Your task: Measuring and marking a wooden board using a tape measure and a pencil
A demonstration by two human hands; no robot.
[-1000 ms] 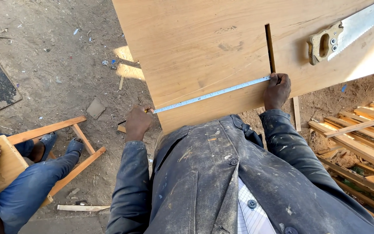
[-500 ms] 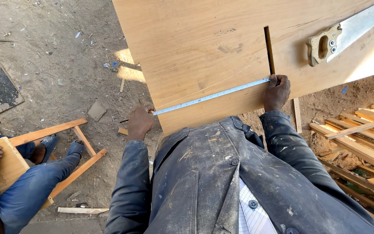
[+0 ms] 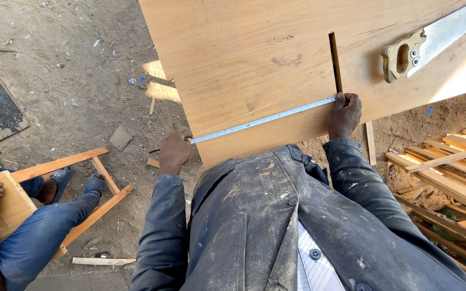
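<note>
Nothing shifted: both hands, left [image 3: 173, 152] and right [image 3: 344, 115], still pinch silver tape measure [image 3: 262, 120] taut across plywood board [image 3: 276, 54].

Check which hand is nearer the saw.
Right. The right hand pins the tape on the board, below and left of the saw. The left hand holds the tape's other end at the board's far edge.

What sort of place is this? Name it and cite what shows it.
Likely an open-air carpentry yard: a large wooden board being measured with a tape measure, a handsaw lying on it, stacked timber slats, and bare dirt ground.
</note>
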